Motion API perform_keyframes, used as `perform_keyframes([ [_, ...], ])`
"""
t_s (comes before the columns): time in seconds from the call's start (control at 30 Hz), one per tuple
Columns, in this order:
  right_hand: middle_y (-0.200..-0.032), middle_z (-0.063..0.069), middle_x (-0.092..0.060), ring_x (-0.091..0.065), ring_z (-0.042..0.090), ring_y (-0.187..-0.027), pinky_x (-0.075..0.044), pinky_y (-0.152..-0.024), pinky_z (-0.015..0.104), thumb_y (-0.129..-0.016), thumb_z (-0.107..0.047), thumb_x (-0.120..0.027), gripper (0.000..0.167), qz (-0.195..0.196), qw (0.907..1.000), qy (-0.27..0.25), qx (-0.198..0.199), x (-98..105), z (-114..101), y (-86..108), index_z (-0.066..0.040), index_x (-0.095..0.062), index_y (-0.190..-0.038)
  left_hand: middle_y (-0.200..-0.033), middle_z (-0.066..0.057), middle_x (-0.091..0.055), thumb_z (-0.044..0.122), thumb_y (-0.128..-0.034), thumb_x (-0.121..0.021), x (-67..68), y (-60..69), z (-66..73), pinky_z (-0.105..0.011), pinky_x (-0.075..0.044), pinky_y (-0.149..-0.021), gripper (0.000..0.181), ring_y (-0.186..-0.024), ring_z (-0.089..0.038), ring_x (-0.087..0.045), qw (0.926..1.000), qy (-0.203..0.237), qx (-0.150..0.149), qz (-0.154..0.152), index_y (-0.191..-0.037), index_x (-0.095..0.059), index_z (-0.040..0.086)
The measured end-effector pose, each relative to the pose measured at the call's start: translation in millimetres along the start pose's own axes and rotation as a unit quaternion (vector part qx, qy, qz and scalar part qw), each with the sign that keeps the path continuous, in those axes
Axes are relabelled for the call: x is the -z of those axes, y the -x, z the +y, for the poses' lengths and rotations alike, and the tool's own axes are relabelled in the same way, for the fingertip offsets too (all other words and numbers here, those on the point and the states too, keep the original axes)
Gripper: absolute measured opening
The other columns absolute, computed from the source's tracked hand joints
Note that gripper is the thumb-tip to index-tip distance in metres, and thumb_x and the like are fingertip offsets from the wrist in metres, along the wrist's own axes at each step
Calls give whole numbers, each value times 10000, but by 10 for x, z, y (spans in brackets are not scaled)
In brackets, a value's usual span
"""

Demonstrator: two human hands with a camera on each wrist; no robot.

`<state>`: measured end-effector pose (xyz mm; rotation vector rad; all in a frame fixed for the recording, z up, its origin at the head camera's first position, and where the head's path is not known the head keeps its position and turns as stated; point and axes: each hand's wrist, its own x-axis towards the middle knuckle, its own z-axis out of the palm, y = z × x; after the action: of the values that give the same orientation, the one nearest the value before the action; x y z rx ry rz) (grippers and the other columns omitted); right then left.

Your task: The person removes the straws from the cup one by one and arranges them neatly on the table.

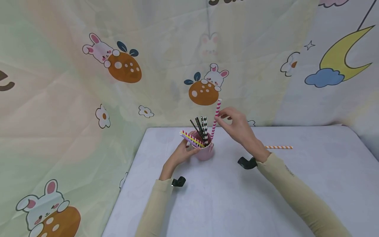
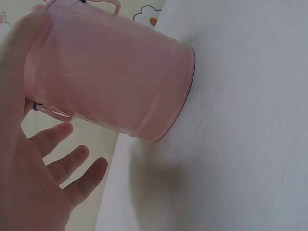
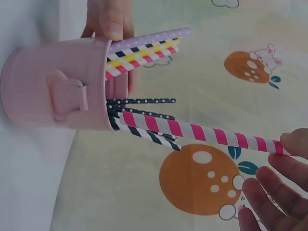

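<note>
Left hand (image 1: 181, 154) grips pink pail (image 1: 204, 155), upright on counter (image 1: 207, 204). Patterned straws (image 1: 205, 131) lean inside pail. Right hand (image 1: 237, 126), up and right of pail, pinches 1 pink-striped straw (image 3: 199, 132), lower end at pail rim. Orange-striped straw (image 1: 279, 147) lies right of pail; printed backdrop (image 1: 165, 65) behind pail.

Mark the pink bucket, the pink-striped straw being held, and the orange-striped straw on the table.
Pink bucket (image 2: 115, 72): left wrist view, side wall.
Held pink-striped straw (image 3: 216, 136): right wrist view, mid-length.
Orange-striped straw (image 1: 279, 147): head view, visible stretch.
</note>
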<state>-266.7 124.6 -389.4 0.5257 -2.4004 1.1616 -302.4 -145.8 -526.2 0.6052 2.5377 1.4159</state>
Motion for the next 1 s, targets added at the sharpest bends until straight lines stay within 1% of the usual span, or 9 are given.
perform_keyframes([
  [0.17, -1080, 52, -683, -638, 226, -1027, -555, -913, 472, -948, -220, -710, 189, 85, 10000, 14, -48, 108, 34, 46, -97, -707, -1090, -1634, -14, -331, 526, -889, -713, -4, 9, -4, -487, -387, -1182, 860, -1511, -205, -306, 10000, -4, 38, 4, -1587, -243, 351],
  [0.27, -1065, 54, -684, -639, 228, -1014, -554, -898, 467, -945, -208, -713, 173, 138, 9999, -9, -48, 163, 74, 87, -91, -708, -1072, -1629, -7, -341, 525, -894, -708, -4, 3, -13, -488, -396, -1175, 849, -1506, -202, -314, 10000, -26, -4, 4, -1585, -243, 362],
  [0.4, -1047, 54, -680, -639, 240, -995, -554, -880, 466, -942, -203, -716, 163, 63, 9999, 94, -78, 220, 163, 156, -84, -706, -1054, -1626, -1, -344, 534, -893, -705, -4, 0, -15, -495, -392, -1177, 845, -1502, -210, -325, 10000, -24, 20, 9, -1582, -240, 381],
  [0.63, -1054, 32, -668, -640, 247, -1019, -537, -863, 439, -938, -208, -722, 133, -451, 9973, 550, -176, 318, 376, 323, -121, -707, -1037, -1634, -1, -331, 526, -892, -710, -1, 8, 3, -470, -391, -1181, 858, -1503, -200, -320, 9999, -16, 112, -7, -1587, -227, 386],
  [0.77, -1042, 25, -672, -652, 232, -998, -553, -841, 435, -917, -162, -741, 98, -639, 9946, 816, 39, 414, 492, 427, -134, -704, -1004, -1636, 1, -327, 515, -894, -714, -3, 7, -2, -475, -386, -1184, 851, -1506, -200, -314, 9999, -10, 114, -6, -1583, -228, 396],
  [0.87, -1020, 30, -676, -659, 215, -954, -571, -788, 427, -904, -145, -753, 111, -775, 9898, 1183, 199, 508, 566, 475, -123, -707, -1003, -1640, -2, -320, 524, -895, -709, -4, 4, -2, -477, -387, -1182, 856, -1508, -201, -311, 10000, -11, 96, -6, -1586, -221, 392],
  [1.0, -1007, 49, -673, -663, 232, -944, -586, -755, 423, -900, -162, -761, 144, -1167, 9806, 1563, 186, 629, 630, 504, -102, -711, -1021, -1637, -17, -325, 541, -890, -706, 0, 9, 13, -490, -388, -1179, 864, -1507, -217, -315, 10000, 1, 89, 7, -1589, -227, 375],
])
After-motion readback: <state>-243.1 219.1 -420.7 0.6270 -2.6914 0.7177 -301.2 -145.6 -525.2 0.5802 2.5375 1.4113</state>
